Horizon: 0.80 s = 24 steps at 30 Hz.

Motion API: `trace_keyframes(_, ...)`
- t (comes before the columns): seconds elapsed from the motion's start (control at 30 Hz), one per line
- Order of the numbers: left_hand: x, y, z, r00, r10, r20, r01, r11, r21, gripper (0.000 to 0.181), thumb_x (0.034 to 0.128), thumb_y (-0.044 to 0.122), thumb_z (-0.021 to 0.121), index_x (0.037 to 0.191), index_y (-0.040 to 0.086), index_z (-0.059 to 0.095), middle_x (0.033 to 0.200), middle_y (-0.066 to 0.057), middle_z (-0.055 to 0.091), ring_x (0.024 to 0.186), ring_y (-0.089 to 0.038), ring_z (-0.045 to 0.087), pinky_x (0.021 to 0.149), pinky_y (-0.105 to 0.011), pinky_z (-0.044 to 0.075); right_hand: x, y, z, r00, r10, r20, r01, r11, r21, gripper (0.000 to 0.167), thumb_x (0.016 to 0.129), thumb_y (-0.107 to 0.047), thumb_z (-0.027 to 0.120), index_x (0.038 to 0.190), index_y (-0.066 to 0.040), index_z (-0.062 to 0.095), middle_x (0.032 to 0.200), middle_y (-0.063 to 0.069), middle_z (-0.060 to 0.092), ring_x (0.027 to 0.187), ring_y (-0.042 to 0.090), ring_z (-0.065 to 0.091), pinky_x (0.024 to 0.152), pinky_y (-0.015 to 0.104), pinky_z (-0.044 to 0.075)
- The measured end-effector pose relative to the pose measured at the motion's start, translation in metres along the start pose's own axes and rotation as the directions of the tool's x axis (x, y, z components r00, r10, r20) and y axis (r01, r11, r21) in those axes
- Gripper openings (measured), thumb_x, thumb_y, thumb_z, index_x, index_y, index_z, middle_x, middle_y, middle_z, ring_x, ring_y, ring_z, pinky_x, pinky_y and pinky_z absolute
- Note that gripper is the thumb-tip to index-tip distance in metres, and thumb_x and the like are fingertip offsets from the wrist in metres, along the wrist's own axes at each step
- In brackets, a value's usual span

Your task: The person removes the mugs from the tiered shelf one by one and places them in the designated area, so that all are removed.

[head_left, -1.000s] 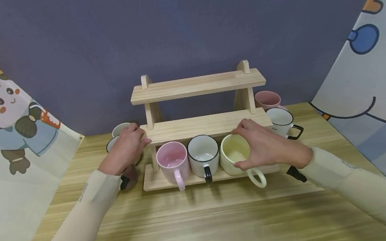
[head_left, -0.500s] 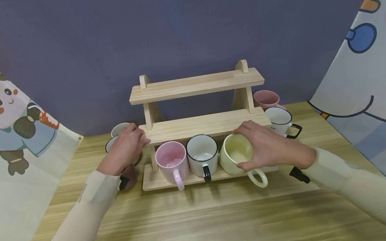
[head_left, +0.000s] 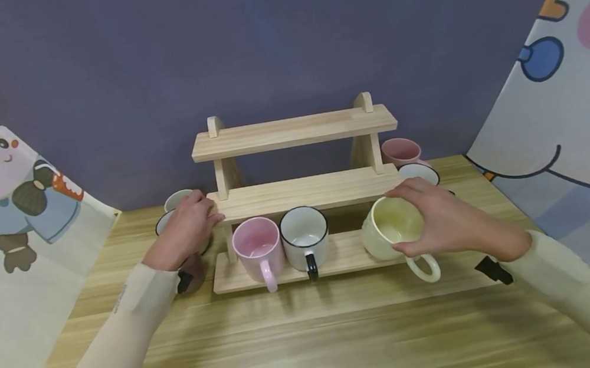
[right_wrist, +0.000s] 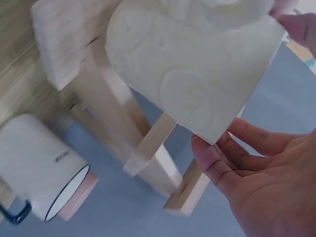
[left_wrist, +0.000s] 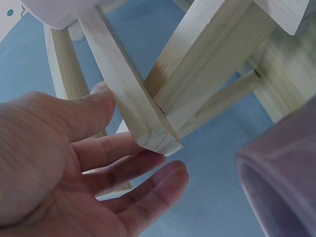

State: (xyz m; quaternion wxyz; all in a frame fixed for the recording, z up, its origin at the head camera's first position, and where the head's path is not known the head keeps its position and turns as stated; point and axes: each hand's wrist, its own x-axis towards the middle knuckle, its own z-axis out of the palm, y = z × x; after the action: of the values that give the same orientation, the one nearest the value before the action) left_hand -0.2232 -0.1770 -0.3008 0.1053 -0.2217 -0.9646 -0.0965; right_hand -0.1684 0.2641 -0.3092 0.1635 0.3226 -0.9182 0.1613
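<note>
My right hand (head_left: 444,217) grips a pale yellow mug (head_left: 377,238) by its rim, thumb and fingers on opposite sides. The mug is over the right end of the lowest board, slightly tilted, its handle toward me; whether its base touches the board I cannot tell. Raised patterns show on its side in the right wrist view. With thumb and fingers, my left hand (left_wrist: 59,163) pinches the left end of the middle board of a wooden shelf rack (head_left: 301,192). A pink mug (head_left: 259,258) and a white, black-rimmed mug (head_left: 305,248) stand side by side on the lowest board.
Right of the rack stand a pink mug (head_left: 401,149) and a white mug (right_wrist: 39,158) with a dark rim. Several more mugs, partly behind my left hand, stand at the left, including a pale one (head_left: 176,199). A dark blue wall (head_left: 281,43) closes the back.
My right hand has moved the yellow mug to the right, away from the white mug, opening a gap between them. The left hand keeps its place on the rack. The head view has shifted slightly.
</note>
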Motion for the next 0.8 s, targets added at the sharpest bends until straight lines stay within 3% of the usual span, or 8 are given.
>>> trace_keyframes(0.13, -0.001, -0.001, -0.001, 1.000, 0.004, 0.004, -0.005, 1.000, 0.010, 0.021, 0.0939, 0.016, 0.060, 0.094, -0.004, 0.061, 0.095, -0.017, 0.048, 0.088, -0.034, 0.048, 0.081, -0.046, 0.041, -0.008, 0.005, -0.007, 1.000, 0.030, 0.000, -0.030, 1.000, -0.011, 0.080, 0.053, -0.041, 0.088, 0.117, -0.003, 0.059, 0.111, 0.007, 0.053, 0.095, 0.023, 0.052, 0.074, 0.043, 0.046)
trace_keyframes(0.37, -0.001, -0.001, 0.000, 1.000, 0.000, 0.009, 0.000, 1.000, 0.022, 0.024, 0.0941, 0.018, 0.060, 0.099, -0.006, 0.062, 0.096, -0.017, 0.049, 0.090, -0.034, 0.048, 0.082, -0.046, 0.042, -0.028, 0.016, -0.019, 0.986, 0.169, 0.007, -0.168, 0.985, -0.030, 0.081, 0.056, -0.043, 0.088, 0.120, -0.004, 0.059, 0.114, 0.011, 0.056, 0.099, 0.030, 0.055, 0.076, 0.047, 0.045)
trace_keyframes(0.53, -0.001, -0.002, 0.000, 1.000, 0.012, -0.005, -0.012, 1.000, 0.025, 0.024, 0.0938, 0.017, 0.060, 0.097, -0.006, 0.062, 0.095, -0.018, 0.049, 0.089, -0.035, 0.049, 0.082, -0.047, 0.042, -0.041, 0.029, -0.023, 0.984, 0.175, -0.040, -0.176, 0.984, -0.032, 0.079, 0.051, -0.038, 0.091, 0.116, -0.003, 0.061, 0.109, 0.011, 0.058, 0.095, 0.029, 0.054, 0.074, 0.046, 0.044)
trace_keyframes(0.7, -0.002, -0.002, 0.000, 0.999, 0.027, -0.023, -0.027, 0.999, 0.023, 0.023, 0.0931, 0.016, 0.061, 0.096, -0.007, 0.062, 0.094, -0.018, 0.050, 0.087, -0.034, 0.049, 0.081, -0.046, 0.042, -0.050, 0.040, -0.027, 0.977, 0.212, -0.009, -0.212, 0.977, -0.012, 0.080, 0.053, -0.037, 0.091, 0.118, -0.003, 0.059, 0.115, 0.013, 0.055, 0.095, 0.029, 0.054, 0.074, 0.048, 0.044)
trace_keyframes(0.8, -0.002, -0.002, 0.001, 0.999, 0.032, -0.026, -0.032, 0.999, 0.021, 0.022, 0.0930, 0.016, 0.062, 0.094, -0.006, 0.062, 0.093, -0.017, 0.049, 0.086, -0.034, 0.049, 0.080, -0.046, 0.042, -0.055, 0.051, -0.027, 0.981, 0.196, -0.009, -0.196, 0.980, -0.024, 0.079, 0.053, -0.038, 0.091, 0.116, -0.003, 0.060, 0.113, 0.009, 0.056, 0.089, 0.025, 0.055, 0.071, 0.046, 0.044)
